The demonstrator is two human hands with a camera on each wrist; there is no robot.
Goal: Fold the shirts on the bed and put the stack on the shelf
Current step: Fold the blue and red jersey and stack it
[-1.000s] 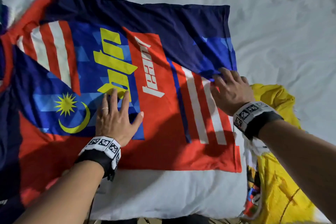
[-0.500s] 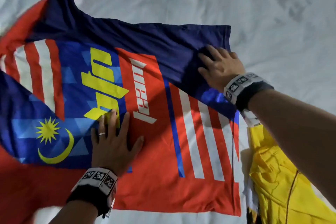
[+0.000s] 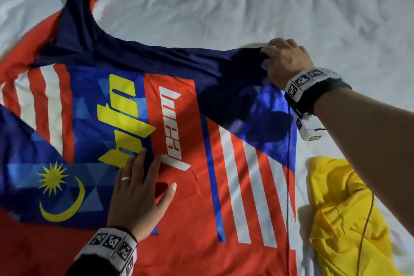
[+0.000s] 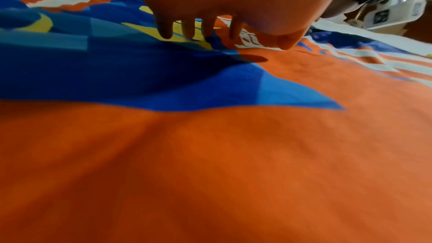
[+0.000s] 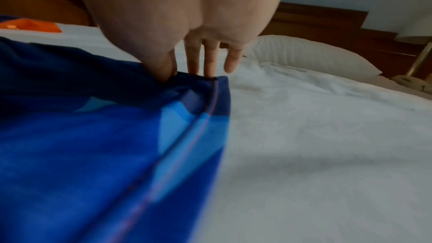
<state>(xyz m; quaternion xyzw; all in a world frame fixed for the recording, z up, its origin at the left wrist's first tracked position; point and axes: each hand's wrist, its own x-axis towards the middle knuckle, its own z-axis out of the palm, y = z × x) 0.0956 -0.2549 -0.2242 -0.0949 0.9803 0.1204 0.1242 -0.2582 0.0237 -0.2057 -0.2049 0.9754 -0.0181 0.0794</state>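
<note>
With our left hand (image 3: 136, 197) spread flat on the red, blue and white printed jersey (image 3: 228, 186) lying on the white bed sheet (image 3: 246, 2), our right hand (image 3: 286, 60) pinches its far hem corner, so we judge the first fold starting, next carrying that corner across while the flat hand anchors.

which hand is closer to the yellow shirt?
Right. The right hand pinches the far corner of the flag shirt, its forearm passing over the yellow shirt. The left hand lies flat mid-shirt, farther off.
</note>
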